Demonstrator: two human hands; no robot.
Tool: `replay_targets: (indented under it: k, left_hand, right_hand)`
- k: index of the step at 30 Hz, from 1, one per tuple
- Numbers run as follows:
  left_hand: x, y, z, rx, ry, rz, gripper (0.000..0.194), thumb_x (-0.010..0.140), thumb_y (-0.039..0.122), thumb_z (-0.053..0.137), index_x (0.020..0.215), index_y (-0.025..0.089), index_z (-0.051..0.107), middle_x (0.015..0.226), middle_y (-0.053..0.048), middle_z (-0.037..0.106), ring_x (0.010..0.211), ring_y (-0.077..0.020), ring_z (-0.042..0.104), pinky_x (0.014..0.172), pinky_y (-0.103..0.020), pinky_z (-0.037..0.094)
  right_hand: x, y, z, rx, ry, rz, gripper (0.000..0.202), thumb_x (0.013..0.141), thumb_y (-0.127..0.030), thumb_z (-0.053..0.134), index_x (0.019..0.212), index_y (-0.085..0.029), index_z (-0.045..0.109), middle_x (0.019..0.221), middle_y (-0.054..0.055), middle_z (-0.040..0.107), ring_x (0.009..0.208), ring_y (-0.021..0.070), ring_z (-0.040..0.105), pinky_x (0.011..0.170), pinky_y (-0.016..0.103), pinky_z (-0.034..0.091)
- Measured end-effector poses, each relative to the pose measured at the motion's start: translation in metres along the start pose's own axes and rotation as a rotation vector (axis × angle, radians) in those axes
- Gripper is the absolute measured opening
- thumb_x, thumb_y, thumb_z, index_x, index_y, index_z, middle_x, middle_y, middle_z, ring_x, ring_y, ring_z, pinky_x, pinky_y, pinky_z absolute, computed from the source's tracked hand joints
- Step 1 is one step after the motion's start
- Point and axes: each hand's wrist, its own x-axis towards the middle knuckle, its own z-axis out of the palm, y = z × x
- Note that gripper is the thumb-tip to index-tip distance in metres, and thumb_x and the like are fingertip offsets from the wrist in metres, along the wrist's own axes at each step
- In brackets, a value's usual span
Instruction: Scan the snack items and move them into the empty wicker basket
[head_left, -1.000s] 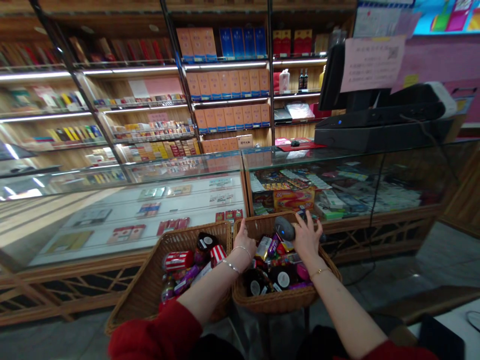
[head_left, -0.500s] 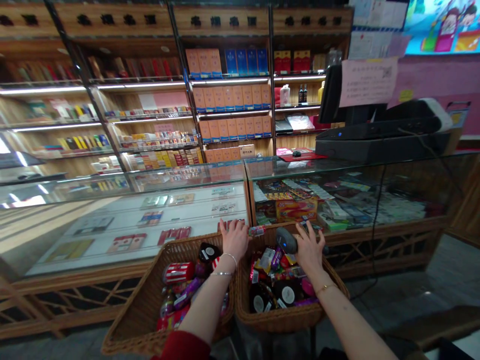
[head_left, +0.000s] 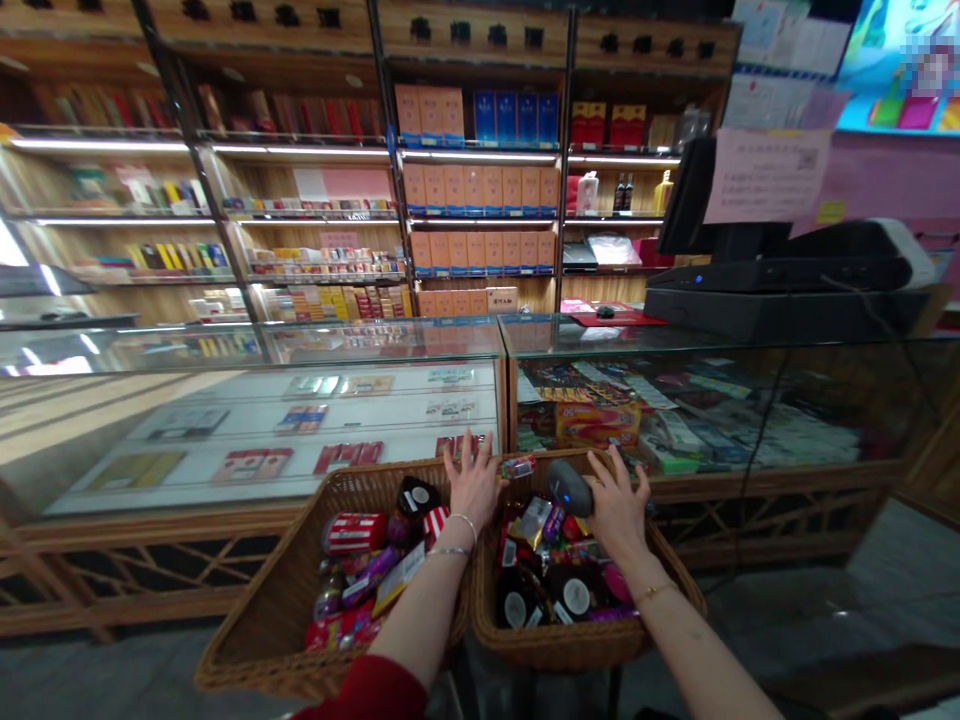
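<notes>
Grey scanner (head_left: 573, 489) — crosswise, head (head_left: 566, 486) left

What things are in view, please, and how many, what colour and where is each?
Baskets: two, brown, side by side at centre
Packets: many, mixed colours, in both baskets
Loose packet: one, reddish, at left hand
Scanner: one, grey, in right hand
Cases: two, glass and wood, beyond baskets
Mouse: one, black, atop right case
Monitor: one, black, atop right case
Sheet: one, pink, on monitor
Screen: one, multicoloured, top right
Shelves: several, wooden, at back
Boxes: many, orange, blue, red, on shelves
Sleeve: one, red, left arm
Hands: two, bare, by the baskets
</notes>
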Motion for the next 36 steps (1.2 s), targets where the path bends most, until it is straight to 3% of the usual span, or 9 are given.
replay_targets:
  k: [14, 36]
  left_hand:
    - [-0.0021, 0.0013, 0.003, -0.035, -0.034, -0.035, 0.037, 0.085, 0.044, 0.064, 0.119, 0.032, 0.068, 0.163, 0.0, 0.033, 0.153, -0.0404, 0.009, 0.117, -0.076, 0.008]
    - [-0.0032, 0.0017, 0.0043, -0.058, -0.025, -0.033, 0.034, 0.084, 0.042, 0.064, 0.117, 0.033, 0.069, 0.162, 0.001, 0.035, 0.153, -0.0405, 0.01, 0.117, -0.076, 0.009]
  right_hand:
    - [0.0004, -0.0045, -0.0054, 0.023, -0.086, -0.025, 0.029, 0.075, -0.011, 0.053, 0.093, -0.024, 0.07, 0.142, 0.004, 0.06, 0.146, 0.0289, 0.03, 0.116, 0.056, 0.011]
    - [0.0017, -0.0082, -0.0096, 0.041, -0.105, -0.02, 0.025, 0.075, -0.01, 0.052, 0.089, -0.023, 0.069, 0.139, 0.003, 0.062, 0.146, 0.0283, 0.031, 0.117, 0.056, 0.011]
